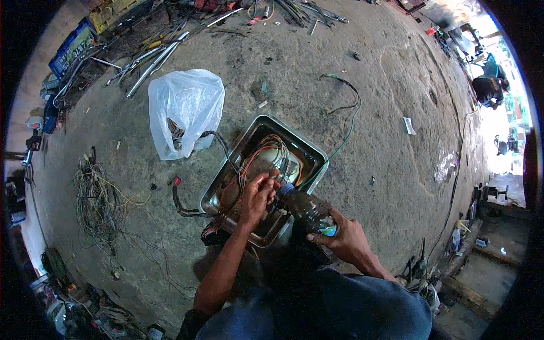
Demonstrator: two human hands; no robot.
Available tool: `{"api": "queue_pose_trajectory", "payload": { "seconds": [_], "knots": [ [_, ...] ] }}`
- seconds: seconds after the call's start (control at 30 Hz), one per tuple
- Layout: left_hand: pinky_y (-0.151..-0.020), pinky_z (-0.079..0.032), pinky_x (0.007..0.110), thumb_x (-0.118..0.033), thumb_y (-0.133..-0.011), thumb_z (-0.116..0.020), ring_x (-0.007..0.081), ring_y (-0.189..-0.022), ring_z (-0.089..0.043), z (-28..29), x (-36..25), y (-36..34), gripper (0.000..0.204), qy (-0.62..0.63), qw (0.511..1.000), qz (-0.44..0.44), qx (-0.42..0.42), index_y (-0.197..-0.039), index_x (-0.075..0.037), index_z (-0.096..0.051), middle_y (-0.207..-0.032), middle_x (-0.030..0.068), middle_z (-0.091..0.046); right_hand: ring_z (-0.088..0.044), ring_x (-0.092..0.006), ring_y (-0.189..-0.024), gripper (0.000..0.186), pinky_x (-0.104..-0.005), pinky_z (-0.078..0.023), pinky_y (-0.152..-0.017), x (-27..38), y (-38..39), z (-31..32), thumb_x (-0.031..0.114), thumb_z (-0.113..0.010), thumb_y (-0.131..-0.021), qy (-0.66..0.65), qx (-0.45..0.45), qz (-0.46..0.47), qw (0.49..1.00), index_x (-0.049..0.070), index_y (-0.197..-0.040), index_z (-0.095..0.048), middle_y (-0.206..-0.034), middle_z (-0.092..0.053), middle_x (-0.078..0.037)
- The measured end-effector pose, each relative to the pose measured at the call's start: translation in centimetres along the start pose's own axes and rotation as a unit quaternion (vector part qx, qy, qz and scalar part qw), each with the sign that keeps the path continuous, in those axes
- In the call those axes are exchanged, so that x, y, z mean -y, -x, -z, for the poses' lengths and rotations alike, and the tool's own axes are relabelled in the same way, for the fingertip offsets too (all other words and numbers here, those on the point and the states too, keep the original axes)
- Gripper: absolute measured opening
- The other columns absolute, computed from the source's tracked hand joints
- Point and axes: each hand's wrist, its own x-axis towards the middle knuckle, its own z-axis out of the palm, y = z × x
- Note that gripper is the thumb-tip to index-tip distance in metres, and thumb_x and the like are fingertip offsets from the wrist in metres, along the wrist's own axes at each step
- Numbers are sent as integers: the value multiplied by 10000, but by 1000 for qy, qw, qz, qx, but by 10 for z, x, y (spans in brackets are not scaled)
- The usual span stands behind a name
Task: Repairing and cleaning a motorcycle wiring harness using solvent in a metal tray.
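Observation:
A metal tray [231, 148] with liquid inside sits on the floor before me. A bundle of thin coloured wires [256, 154] loops through it, and thicker dark wrapped cable [225, 148] hangs over its left rim. Over the tray, my left hand [259, 199] is closed, its fingertips pinched beside the wires; whatever lies between them is too small to make out. My right hand [345, 238] grips the base of a dark plastic bottle [309, 209], tilted with its blue-capped end toward my left fingers. Whether anything flows from the bottle does not show.
Left of the tray stands a white plastic bag [190, 107] with wiring inside. A tangle of old wire [102, 198] lies farther left. Metal tools [158, 59] cover the floor's far edge. A green wire [354, 119] trails out rightward. Another person [488, 89] is at the far right.

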Motion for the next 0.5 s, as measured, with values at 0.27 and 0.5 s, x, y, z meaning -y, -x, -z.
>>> {"api": "queue_pose_trajectory", "payload": {
  "seconds": [0.27, 0.5],
  "knots": [
    [-651, -479, 232, -272, -1089, -637, 56, -773, -560, 6, 1, -5, 274, 19, 1000, 10, -16, -1239, -70, -746, -944, -17, -685, -753, -459, -951, 818, -535, -585, -875, -2, 0, 1, 688, -832, -784, -25, -5, 7, 1000, 58, -1263, -626, -989, -779, -242],
    [-841, -528, 265, -222, -1044, -685, 85, -871, -636, 28, -9, -11, 245, -188, 976, -67, 89, -1189, -38, -754, -1001, -2, -725, -750, -456, -975, 778, -535, -584, -876, -1, 1, 1, 681, -827, -797, -29, -2, 2, 1000, 54, -1219, -642, -1021, -778, -238]
  ]
}}
